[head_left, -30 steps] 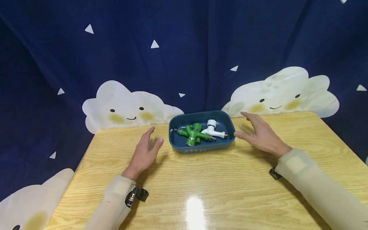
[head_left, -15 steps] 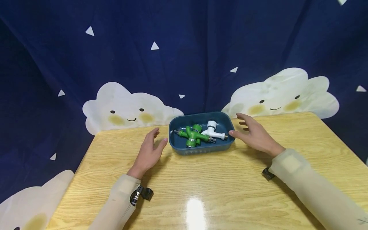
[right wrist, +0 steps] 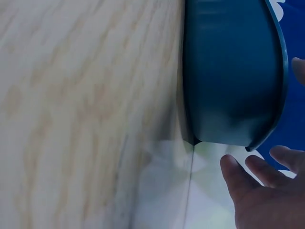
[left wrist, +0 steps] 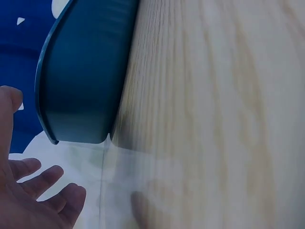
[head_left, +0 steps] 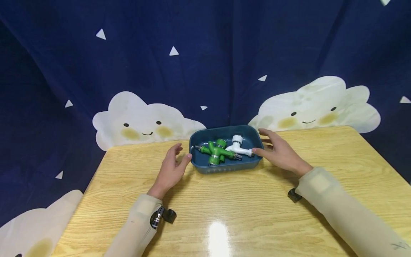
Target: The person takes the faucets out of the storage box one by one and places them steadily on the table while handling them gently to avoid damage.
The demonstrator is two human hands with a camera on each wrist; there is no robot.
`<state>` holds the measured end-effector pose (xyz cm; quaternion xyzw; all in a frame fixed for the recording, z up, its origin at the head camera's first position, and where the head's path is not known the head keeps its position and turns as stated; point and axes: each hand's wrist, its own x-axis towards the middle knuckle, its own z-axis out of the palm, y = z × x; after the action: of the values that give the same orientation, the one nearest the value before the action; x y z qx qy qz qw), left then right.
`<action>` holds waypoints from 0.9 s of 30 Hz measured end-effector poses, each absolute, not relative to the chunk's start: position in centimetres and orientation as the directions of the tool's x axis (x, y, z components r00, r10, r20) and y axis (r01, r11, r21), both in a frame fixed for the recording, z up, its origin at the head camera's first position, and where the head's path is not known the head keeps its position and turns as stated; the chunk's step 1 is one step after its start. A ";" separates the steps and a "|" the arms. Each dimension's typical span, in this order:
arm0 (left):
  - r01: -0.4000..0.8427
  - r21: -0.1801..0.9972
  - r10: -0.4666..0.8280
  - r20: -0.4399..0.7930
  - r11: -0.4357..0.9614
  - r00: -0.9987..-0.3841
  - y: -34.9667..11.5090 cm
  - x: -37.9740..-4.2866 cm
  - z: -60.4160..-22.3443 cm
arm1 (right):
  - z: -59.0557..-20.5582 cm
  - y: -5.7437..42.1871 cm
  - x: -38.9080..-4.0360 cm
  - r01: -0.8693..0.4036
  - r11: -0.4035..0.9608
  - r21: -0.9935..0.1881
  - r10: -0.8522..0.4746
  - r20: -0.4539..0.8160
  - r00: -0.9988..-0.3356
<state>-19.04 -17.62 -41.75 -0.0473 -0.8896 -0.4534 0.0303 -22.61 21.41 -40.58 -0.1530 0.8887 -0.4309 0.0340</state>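
A dark blue plastic bin (head_left: 229, 167) stands at the back of the wooden table. Inside it lie green plastic taps (head_left: 221, 152), crossed over each other, and a white tap (head_left: 237, 146) to their right. My left hand (head_left: 171, 173) is at the bin's left end, fingers spread and thumb tip close to the rim. At the opposite end my right hand (head_left: 284, 153) has its thumb over the rim and its fingers just outside. Both wrist views show relaxed, bent fingers beside the bin's outer wall (left wrist: 86, 71), holding nothing.
The wooden table (head_left: 199, 203) reaches back to a dark blue curtain (head_left: 218, 60) printed with white clouds and triangles. The bin stands right by that back edge. Black wrist devices (head_left: 157, 217) sit on both sleeves.
Both hands have moved inward towards the bin, the left one to the right and the right one to the left. The bin and taps stay where they were.
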 end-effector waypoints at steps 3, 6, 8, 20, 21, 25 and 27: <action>0.108 0.811 0.057 0.093 0.575 -0.994 -17.3 -19.3 -42.0 | -40.7 21.3 -22.6 -0.234 0.579 -0.781 -0.299 0.063 -0.952; 0.101 0.815 0.061 0.081 0.571 -0.995 -17.2 -19.3 -42.0 | -40.8 21.1 -22.6 -0.225 0.586 -0.778 -0.290 0.058 -0.955; 0.097 0.818 0.064 0.073 0.567 -0.995 -17.1 -19.4 -42.0 | -40.8 21.0 -22.6 -0.218 0.588 -0.779 -0.285 0.052 -0.957; 0.085 0.857 0.067 0.059 0.508 -0.996 -16.0 -20.1 -42.3 | -41.3 20.1 -23.0 -0.148 0.631 -0.761 -0.232 -0.004 -0.973; 0.084 0.860 0.066 0.059 0.504 -0.996 -15.9 -20.1 -42.3 | -41.3 20.0 -23.0 -0.143 0.634 -0.760 -0.228 -0.007 -0.974; 0.084 0.869 0.066 0.060 0.488 -0.996 -15.8 -20.3 -42.5 | -41.2 19.9 -23.0 -0.126 0.627 -0.769 -0.219 -0.018 -0.976; 0.077 0.876 0.063 0.054 0.475 -0.997 -15.7 -20.4 -42.6 | -41.2 19.7 -23.1 -0.120 0.623 -0.773 -0.221 -0.026 -0.975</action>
<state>-20.41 -15.72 -42.61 -0.0409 -0.8588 -0.5106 0.0070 -23.09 19.74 -41.19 -0.0948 0.8988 -0.4239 0.0592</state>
